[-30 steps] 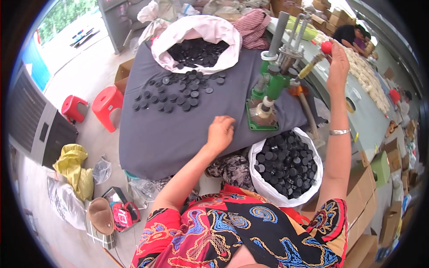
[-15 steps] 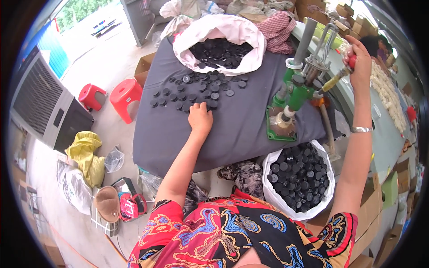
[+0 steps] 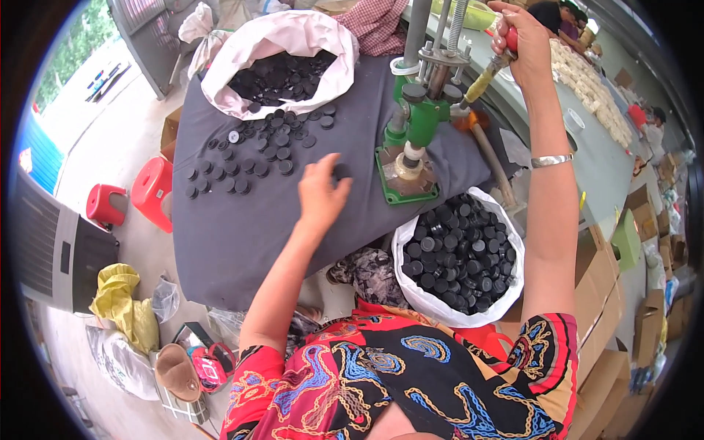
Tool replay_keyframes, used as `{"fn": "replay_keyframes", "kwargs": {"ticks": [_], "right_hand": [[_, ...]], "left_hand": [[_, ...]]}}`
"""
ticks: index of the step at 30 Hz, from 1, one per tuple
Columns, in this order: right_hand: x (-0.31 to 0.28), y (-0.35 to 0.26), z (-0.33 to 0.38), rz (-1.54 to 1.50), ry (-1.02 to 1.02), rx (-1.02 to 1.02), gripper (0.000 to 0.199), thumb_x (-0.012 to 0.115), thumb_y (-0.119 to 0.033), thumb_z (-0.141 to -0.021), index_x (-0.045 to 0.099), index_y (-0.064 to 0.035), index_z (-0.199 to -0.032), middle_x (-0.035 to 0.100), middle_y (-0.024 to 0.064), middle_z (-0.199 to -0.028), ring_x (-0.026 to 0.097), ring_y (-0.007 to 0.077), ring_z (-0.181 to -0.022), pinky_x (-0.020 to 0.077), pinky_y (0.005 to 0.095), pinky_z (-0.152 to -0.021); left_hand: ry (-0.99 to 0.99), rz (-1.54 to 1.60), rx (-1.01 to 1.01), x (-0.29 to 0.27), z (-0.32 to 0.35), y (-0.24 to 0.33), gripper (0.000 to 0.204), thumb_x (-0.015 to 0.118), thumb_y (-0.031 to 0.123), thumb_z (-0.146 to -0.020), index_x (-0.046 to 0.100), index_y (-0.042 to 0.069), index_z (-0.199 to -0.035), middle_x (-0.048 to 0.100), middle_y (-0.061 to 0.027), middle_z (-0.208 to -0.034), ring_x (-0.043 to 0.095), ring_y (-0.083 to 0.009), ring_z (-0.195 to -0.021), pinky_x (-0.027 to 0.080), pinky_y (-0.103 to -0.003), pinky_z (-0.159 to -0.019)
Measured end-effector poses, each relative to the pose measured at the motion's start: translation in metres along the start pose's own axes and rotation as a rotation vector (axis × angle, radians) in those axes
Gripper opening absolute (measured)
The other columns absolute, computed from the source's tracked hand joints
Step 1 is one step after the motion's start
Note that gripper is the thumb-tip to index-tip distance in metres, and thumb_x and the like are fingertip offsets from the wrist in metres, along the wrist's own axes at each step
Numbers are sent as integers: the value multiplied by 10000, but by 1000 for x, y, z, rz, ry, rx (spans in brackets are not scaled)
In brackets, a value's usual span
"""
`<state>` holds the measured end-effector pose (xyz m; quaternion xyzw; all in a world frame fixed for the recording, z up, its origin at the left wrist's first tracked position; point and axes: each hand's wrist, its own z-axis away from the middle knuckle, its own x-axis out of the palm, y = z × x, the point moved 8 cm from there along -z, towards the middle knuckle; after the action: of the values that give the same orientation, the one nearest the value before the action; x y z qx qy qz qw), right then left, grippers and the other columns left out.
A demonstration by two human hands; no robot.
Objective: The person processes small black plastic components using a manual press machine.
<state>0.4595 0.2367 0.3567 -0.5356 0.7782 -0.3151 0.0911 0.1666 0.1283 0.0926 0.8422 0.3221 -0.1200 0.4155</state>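
Observation:
My left hand (image 3: 320, 196) is over the grey-covered table, between the spread of black caps and the green press. A round black cap (image 3: 342, 171) sits between its thumb and fingers. Loose black caps (image 3: 271, 143) lie to its left, spilling from a pink-white sack (image 3: 218, 92) of more caps. My right hand (image 3: 534, 53), raised at the upper right, is closed around the red knob (image 3: 511, 39) of the press lever. The green hand press (image 3: 425, 125) has a spring column and a pale round seat (image 3: 408, 166) on its base.
Below the press, a white sack (image 3: 469, 319) holds many black caps. A wooden-handled hammer (image 3: 493, 165) lies right of the press. Red stools (image 3: 153, 193) and a grey air cooler (image 3: 55, 246) stand at the left. Cardboard boxes (image 3: 587, 279) and a long table are at the right.
My left hand has moved right, away from the cap spread and toward the press, with a cap in its fingers. My right hand stays on the lever. The whole view has shifted.

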Motion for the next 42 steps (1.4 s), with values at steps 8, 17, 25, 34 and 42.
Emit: {"fn": "replay_keyframes", "kwargs": {"ticks": [8, 17, 25, 34, 42], "right_hand": [[12, -10, 12, 893, 842, 86, 260, 463, -122, -861, 597, 31, -1024, 494, 29, -574, 464, 106, -406, 365, 237, -355], [7, -12, 11, 914, 811, 68, 267, 446, -124, -869, 595, 39, -1017, 495, 25, -582, 457, 98, -404, 368, 230, -351], [0, -13, 18, 962, 841, 89, 260, 440, -111, -865, 595, 40, -1009, 496, 30, -587, 461, 108, -407, 380, 244, -360], [60, -17, 72, 820, 746, -83, 244, 442, -58, -917, 614, 61, -1044, 493, 54, -655, 460, 134, -526, 416, 291, -525], [121, 46, 235, 1215, 611, -237, 187, 454, -57, -930, 582, 44, -1021, 454, 35, -597, 470, 159, -575, 477, 407, -760]], "left_hand": [[-210, 58, 26, 80, -13, 45, 583, 726, 73, -676, 512, 32, -1218, 642, -155, -905, 591, -335, -897, 498, -435, -774], [-204, 104, -17, 91, -14, 39, 597, 729, 80, -691, 497, 39, -1239, 649, -152, -941, 598, -338, -924, 501, -428, -782], [-162, 126, -20, 111, -21, 42, 656, 740, 80, -684, 477, 38, -1283, 661, -155, -986, 602, -359, -939, 489, -443, -826], [-222, 162, -112, 122, -27, 39, 715, 767, 84, -662, 458, 20, -1303, 678, -149, -1022, 614, -338, -1007, 485, -412, -868], [-135, 195, -33, 94, -17, 35, 694, 743, 81, -678, 463, 7, -1308, 638, -163, -1127, 583, -351, -1011, 455, -440, -893]]}}
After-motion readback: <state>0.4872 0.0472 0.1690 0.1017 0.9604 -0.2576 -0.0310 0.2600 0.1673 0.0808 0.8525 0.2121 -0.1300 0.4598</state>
